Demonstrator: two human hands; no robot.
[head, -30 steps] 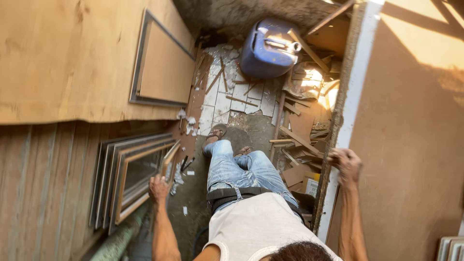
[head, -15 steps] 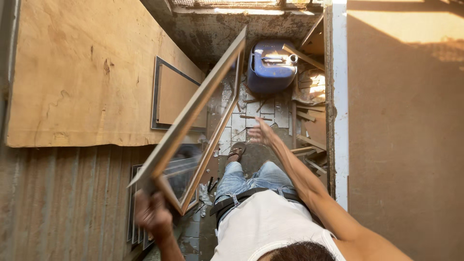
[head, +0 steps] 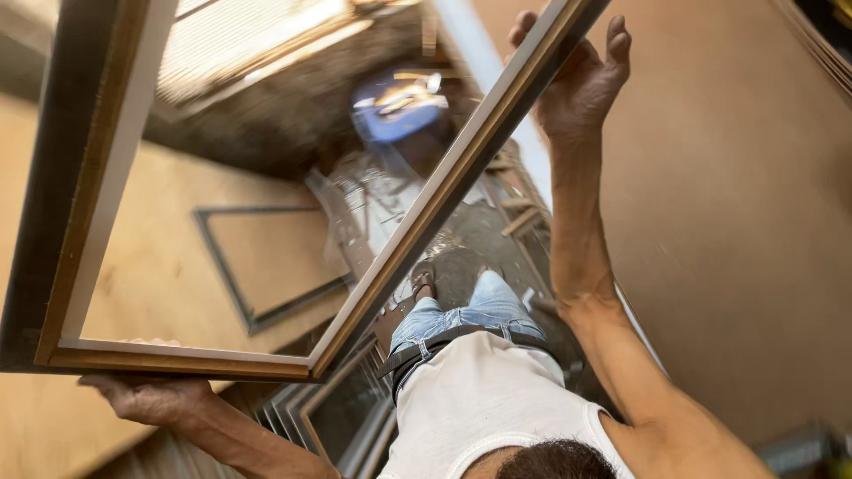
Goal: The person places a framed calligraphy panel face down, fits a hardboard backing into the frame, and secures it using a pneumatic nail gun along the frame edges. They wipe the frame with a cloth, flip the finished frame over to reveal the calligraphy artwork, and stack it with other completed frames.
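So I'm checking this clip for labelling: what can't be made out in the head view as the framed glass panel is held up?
- Framed glass panel: its top and left corner are cut off by the picture's edges.
- Left hand: fingertips hidden behind the panel's lower rail.
- Right hand: palm hidden by the panel's side rail.
- Blue container: blurred through the glass.
- Stacked frames: partly covered by the person's body.

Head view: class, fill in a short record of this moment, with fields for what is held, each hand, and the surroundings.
held: glazed wooden frame, lifted and tilted
left hand: under the frame's bottom rail
right hand: gripping the frame's upper side rail
below: blue plastic can, blurred through the glass
leaning nearby: stacked frames against the wall
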